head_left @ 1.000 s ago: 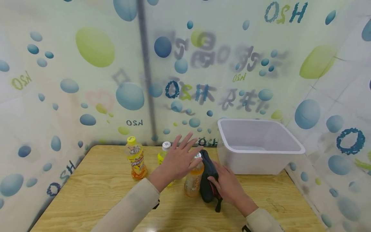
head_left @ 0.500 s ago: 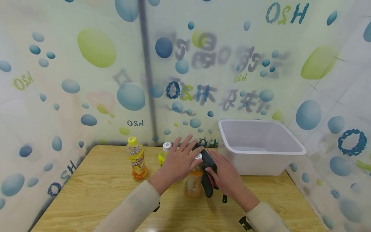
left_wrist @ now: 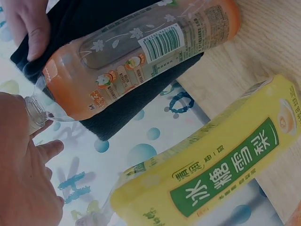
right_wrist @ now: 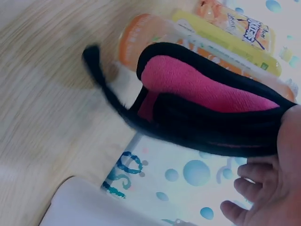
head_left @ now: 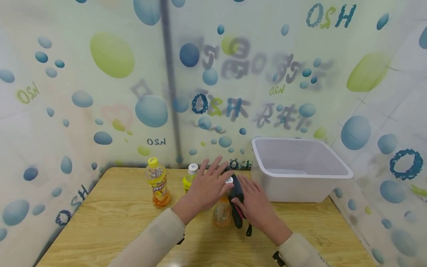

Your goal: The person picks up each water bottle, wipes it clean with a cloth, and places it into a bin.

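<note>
Right hand (head_left: 255,204) grips the black sleeve (head_left: 237,200) beside the orange bottle (head_left: 222,212), not yet fitted; left hand (head_left: 208,185) fingers relaxed on the cap

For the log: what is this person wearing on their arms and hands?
Both arms are in long beige sleeves, the left sleeve and the right sleeve, which end at the wrists. A dark strap or band shows at each cuff. The left hand and right hand are bare, with no gloves; no rings are visible.

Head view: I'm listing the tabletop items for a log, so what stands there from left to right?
Orange drink bottle with yellow cap → yellow bottle with white cap → black cloth sleeve → white plastic tub.
</note>
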The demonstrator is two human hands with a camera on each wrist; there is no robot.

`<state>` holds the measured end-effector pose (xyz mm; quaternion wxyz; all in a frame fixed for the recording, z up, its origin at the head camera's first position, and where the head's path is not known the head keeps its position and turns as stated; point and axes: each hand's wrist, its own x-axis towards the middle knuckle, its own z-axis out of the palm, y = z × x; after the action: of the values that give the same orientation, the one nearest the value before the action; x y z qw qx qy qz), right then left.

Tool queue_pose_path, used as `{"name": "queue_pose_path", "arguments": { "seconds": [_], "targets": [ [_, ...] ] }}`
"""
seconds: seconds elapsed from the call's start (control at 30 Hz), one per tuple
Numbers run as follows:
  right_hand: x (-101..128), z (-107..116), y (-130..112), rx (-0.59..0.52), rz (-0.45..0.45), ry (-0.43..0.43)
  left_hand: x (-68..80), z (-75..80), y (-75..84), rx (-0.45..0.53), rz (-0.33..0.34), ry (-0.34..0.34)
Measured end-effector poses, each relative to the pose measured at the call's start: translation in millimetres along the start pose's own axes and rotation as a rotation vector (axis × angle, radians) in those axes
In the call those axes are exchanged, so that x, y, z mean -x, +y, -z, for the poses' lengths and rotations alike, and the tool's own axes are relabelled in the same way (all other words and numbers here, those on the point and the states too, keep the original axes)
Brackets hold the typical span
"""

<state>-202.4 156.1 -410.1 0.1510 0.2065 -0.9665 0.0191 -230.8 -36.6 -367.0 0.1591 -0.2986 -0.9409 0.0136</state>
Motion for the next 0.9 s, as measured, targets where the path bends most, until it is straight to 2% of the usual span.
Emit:
{"name": "queue_pose_path", "arguments": {
  "seconds": [0.23, 0.7, 0.9],
  "targets": [
    [3, -11, 5, 0.035, 0.017, -0.1, -0.1, -1.3, -1.2, -0.005, -0.001, -0.029],
    [22, -83, 5, 0.037, 0.058, -0.242, 0.7, -2.0, 0.7, 0.044, -0.005, -0.033],
    [24, -93, 6, 0.077, 0.067, -0.234, -1.2, -1.3, 1.5, 0.043, -0.007, -0.025]
  ]
}}
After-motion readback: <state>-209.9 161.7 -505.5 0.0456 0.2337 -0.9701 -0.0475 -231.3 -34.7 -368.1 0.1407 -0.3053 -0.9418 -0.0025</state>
